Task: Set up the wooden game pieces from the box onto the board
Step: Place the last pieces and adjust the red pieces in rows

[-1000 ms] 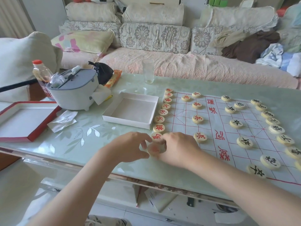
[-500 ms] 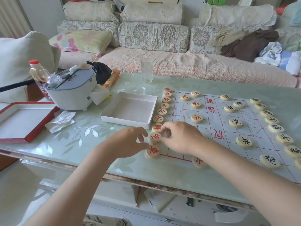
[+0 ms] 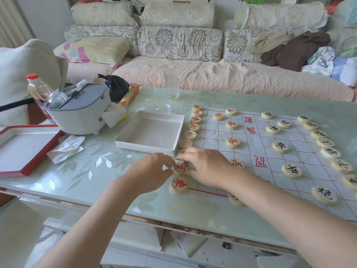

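Now left hand [image 3: 152,171]: pinching piece [image 3: 181,167]
right hand [image 3: 204,167]: pinching same piece
piece: flat at board [image 3: 257,144] edge

Smooth pale wood pieces [image 3: 233,142], thin matt paper-like board [image 3: 212,132] right of the box [image 3: 144,148], box of matt white card, glossy table [image 3: 100,171] beneath it, matt grey plastic bin [image 3: 81,117] left of it, quilted cloth sofa [image 3: 193,74] behind it

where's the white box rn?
Head view, left of centre: the white box sits on the table between the grey container and the board's left edge, just beyond the left hand.
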The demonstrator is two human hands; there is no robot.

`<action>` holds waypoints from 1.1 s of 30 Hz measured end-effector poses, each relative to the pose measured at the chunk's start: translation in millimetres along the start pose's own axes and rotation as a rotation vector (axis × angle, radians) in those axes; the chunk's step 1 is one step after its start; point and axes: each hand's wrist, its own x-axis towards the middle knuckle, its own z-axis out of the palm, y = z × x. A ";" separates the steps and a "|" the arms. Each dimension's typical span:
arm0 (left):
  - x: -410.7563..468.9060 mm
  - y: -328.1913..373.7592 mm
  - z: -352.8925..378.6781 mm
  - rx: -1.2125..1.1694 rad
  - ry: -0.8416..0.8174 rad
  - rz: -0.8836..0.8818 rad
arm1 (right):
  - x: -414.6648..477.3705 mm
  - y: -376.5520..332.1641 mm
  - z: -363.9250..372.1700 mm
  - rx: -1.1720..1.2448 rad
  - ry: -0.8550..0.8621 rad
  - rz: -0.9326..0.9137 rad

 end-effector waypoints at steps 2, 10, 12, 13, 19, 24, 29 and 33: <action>0.4 1.7 -1.1 0.005 0.001 0.001 | 1.4 0.4 1.2 0.024 -0.007 0.006; -1.1 -2.6 -1.5 0.038 0.016 -0.002 | 2.9 -1.5 2.7 0.023 -0.017 -0.003; -1.0 -0.9 -0.9 0.031 0.003 0.012 | 2.3 -1.5 1.9 -0.020 0.001 0.008; -0.7 0.0 -0.2 0.028 -0.003 0.023 | 1.6 -1.3 1.9 -0.037 0.007 0.011; 4.2 -0.8 3.9 0.046 -0.044 0.044 | -5.4 2.5 -4.3 0.039 -0.002 0.006; 5.8 1.4 4.7 0.023 0.014 0.030 | -5.1 2.0 2.9 0.017 0.032 0.077; 5.6 2.9 6.2 -0.035 0.050 0.034 | -6.9 -6.5 6.1 0.012 0.079 0.109; 8.6 1.8 9.3 -0.069 0.066 0.044 | -7.8 -7.8 5.7 0.067 0.057 0.141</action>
